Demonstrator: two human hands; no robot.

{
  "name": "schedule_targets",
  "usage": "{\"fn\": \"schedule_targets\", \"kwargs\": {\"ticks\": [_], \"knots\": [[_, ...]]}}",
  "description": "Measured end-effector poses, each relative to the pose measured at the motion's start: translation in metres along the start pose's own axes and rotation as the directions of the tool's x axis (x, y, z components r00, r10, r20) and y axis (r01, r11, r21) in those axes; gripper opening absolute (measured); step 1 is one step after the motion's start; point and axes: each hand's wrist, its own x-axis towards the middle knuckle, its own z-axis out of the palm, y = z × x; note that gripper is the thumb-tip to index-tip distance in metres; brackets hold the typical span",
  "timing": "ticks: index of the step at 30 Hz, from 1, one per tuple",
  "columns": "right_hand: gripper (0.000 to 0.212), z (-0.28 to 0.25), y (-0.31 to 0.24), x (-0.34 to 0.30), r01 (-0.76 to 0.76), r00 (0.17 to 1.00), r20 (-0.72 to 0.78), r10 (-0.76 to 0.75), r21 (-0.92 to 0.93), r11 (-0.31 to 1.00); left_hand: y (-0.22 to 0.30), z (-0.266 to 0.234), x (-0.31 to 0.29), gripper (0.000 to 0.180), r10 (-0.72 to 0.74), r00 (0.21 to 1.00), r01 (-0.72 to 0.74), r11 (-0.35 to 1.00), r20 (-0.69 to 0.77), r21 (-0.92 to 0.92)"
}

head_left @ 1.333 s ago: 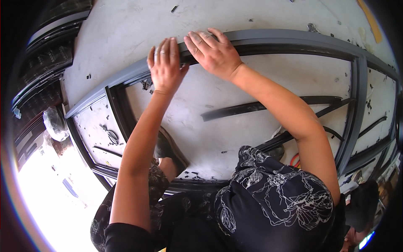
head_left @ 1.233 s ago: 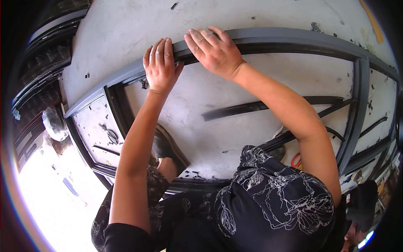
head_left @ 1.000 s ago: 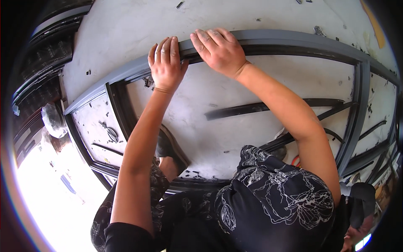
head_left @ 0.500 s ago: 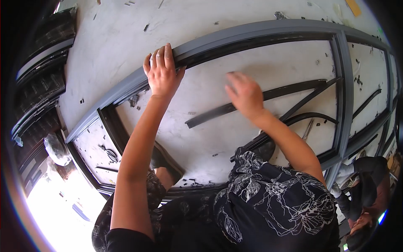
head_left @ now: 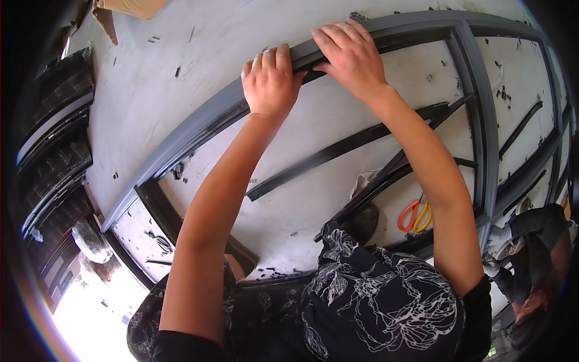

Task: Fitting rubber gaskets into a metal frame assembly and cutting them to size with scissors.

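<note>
Where the person bends over the pale floor (head_left: 145, 90), one grey frame (head_left: 416, 23), laid out flat, divided into bays. Left hand (head_left: 270, 81): fingers grasping the far rail, thumb on its near side. Right hand (head_left: 354, 59), just beside it on the right: fingers bent over the same rail, thumb likewise at the near side. Middle bay, contents: one long dark strip (head_left: 347, 146), slanting; further dark strips (head_left: 365, 202) running nearer; scissors (head_left: 416, 204), one handle red, one yellow, toward the near right corner. Left bay: a small dark loop (head_left: 163, 243). Right bay: a shorter dark strip (head_left: 520, 131), black scraps (head_left: 504, 93). Containers: cardboard box (head_left: 129, 7), far left, partly in view, inside hidden; clear plastic bag (head_left: 91, 241), left, contents indistinct from where I stand. Near right: a co-worker (head_left: 531, 259).
</note>
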Motion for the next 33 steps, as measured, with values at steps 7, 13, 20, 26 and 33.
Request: {"fn": "schedule_targets", "kwargs": {"ticks": [7, 13, 20, 26, 33], "knots": [[0.04, 0.0, -0.001, 0.003, -0.057, 0.998, 0.006, 0.057, 0.013, 0.998, 0.006, -0.001, 0.004, 0.05, -0.077, 0.996, 0.078, 0.997, 0.034, -0.022], [0.03, -0.033, -0.008, -0.032, -0.344, 0.9, -0.212, 0.381, 0.192, 0.919, 0.006, 0.0, 0.008, 0.049, -0.048, 0.997, 0.048, 0.999, 0.055, 0.003], [0.021, -0.089, -0.093, -0.117, -0.572, 0.813, 0.089, 0.576, 0.313, 0.758, 0.012, 0.008, 0.007, 0.05, -0.052, 0.996, 0.055, 0.998, -0.067, 0.042], [0.019, -0.091, -0.122, -0.091, -0.442, 0.889, 0.131, 0.439, 0.497, 0.747, 0.03, 0.014, 0.022, 0.049, -0.023, 0.994, 0.028, 0.999, -0.109, 0.04], [0.017, -0.1, -0.126, -0.102, -0.501, 0.86, 0.182, 0.477, 0.478, 0.721, 0.025, 0.006, 0.025, 0.091, 0.217, 0.969, -0.228, 0.969, 0.117, 0.093]]}}
